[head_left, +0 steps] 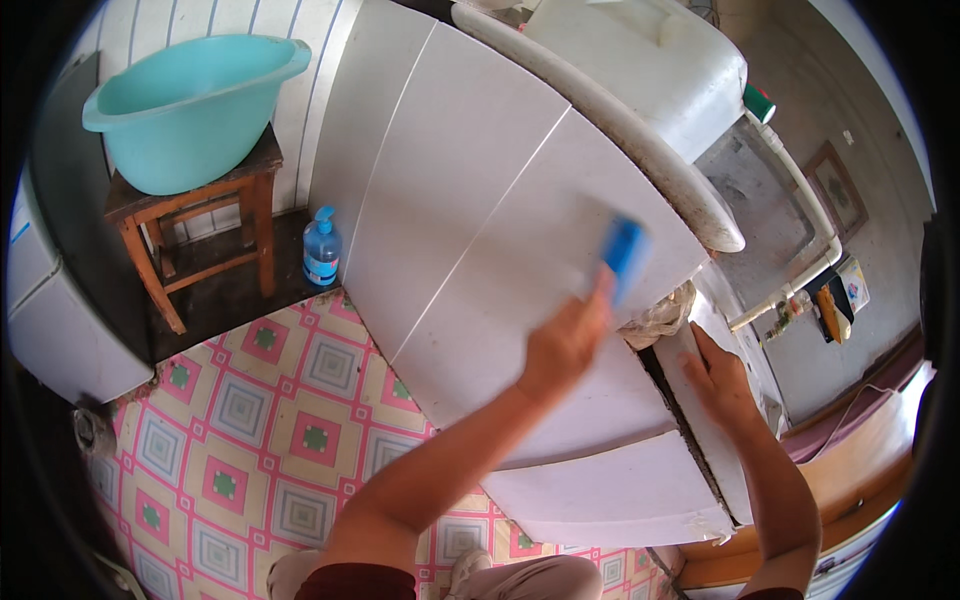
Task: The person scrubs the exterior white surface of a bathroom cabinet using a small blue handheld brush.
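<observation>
Left hand (565, 340) grips blue sponge (625, 255) on smooth white panel (470, 210); right hand (720, 380) spread flat.

Our left hand (562, 340) has open white panel (480, 200) up and to its left. Just right of its blue scrubber (625, 255) the sink rim (640, 150) blocks us. A rag (660, 318) sits between our hands. Our right hand (720, 380) rests on a narrow ledge (700, 440).
</observation>
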Tool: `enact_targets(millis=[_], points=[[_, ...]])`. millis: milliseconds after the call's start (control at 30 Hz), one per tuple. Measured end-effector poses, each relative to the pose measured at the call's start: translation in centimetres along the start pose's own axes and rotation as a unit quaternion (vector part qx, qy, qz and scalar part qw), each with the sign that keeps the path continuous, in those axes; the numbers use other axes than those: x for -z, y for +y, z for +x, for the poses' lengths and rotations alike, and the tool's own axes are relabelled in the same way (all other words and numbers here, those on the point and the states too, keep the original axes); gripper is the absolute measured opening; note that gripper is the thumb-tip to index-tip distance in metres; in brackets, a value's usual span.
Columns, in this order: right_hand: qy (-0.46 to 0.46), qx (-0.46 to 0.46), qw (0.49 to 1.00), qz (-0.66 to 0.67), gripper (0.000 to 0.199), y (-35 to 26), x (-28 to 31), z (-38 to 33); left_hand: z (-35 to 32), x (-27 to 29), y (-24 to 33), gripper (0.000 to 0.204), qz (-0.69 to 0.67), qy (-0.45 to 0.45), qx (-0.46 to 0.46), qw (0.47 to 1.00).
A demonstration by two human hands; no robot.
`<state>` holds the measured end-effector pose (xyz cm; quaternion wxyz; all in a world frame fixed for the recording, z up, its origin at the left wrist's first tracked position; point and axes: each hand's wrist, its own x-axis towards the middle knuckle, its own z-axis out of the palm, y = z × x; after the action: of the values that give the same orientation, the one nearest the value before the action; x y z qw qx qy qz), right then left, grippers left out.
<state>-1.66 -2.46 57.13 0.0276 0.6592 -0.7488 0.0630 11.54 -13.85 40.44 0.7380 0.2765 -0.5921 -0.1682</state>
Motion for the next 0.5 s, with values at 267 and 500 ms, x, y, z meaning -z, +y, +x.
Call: enact_targets(millis=[267,500], points=[[0.009,0.025,0.999,-0.017,0.06,0.8,-0.2,0.2,13.0,3.4,-6.9,0.05,-0.174,0.097,0.26,0.945],[0.036,0.056,0.998,-0.009,0.058,0.5,-0.3,0.2,8.8,-2.4,2.3,0.052,-0.151,0.066,-0.058,0.985]])
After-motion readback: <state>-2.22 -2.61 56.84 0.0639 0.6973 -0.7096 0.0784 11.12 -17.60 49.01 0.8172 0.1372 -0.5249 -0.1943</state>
